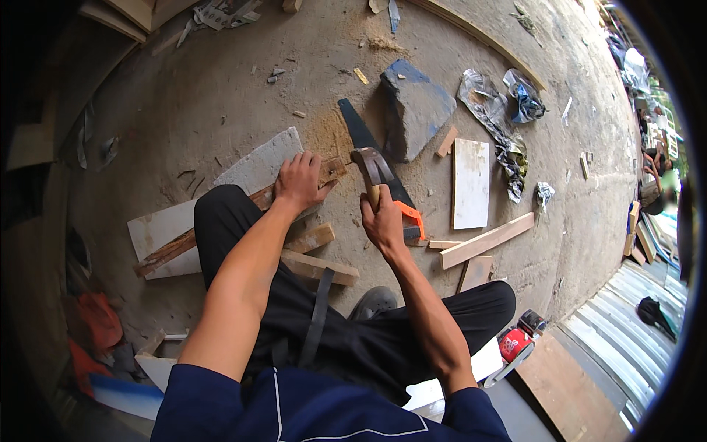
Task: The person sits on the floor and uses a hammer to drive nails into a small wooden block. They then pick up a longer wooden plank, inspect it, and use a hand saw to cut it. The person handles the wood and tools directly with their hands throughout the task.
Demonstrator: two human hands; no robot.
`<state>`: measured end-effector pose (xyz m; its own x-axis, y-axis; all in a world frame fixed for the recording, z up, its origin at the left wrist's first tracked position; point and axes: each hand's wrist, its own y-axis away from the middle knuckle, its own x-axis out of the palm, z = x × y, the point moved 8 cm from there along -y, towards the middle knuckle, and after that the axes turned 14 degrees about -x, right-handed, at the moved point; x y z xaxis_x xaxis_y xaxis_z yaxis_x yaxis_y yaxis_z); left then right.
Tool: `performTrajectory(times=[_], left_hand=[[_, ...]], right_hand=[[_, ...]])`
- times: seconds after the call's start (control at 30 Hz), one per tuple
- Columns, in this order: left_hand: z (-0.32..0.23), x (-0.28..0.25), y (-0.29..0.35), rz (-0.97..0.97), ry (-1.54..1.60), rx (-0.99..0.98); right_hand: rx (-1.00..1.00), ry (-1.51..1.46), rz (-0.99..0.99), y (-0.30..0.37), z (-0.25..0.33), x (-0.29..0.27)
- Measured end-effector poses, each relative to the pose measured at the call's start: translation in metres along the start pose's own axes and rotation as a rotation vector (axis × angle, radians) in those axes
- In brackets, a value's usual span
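Timber strip, stained: mid-floor, inside the concrete floor's edges, across a white board; my left hand's fingers and thumb clasp it, presumably for steadiness. Hammer: my right hand's fingers wrap its handle, for control, I judge.

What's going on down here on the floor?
A person is handling wood and a hammer. The left hand lies over a long piece of wood near its end. The right hand has a firm grip on the handle of the hammer, its head close to that end; whether they touch is hard to tell. A saw with an orange handle lies on the ground, beside a grey block.
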<state>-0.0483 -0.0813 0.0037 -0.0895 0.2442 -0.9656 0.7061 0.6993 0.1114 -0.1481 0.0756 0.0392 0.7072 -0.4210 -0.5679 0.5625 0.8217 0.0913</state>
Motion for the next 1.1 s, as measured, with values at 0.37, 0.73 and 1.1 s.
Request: performTrajectory(times=[0.37, 0.73, 1.1], left_hand=[[0.007, -0.001, 0.000, -0.018, 0.034, -0.028], [0.009, 0.004, -0.001, 0.043, -0.021, -0.014], [0.002, -0.001, -0.002, 0.040, 0.033, -0.057]], right_hand=[[-0.140, -0.020, -0.141, -0.031, 0.074, -0.046], [0.135, -0.069, -0.166, -0.030, 0.009, -0.042], [0.400, -0.265, -0.191, 0.023, -0.034, -0.004]])
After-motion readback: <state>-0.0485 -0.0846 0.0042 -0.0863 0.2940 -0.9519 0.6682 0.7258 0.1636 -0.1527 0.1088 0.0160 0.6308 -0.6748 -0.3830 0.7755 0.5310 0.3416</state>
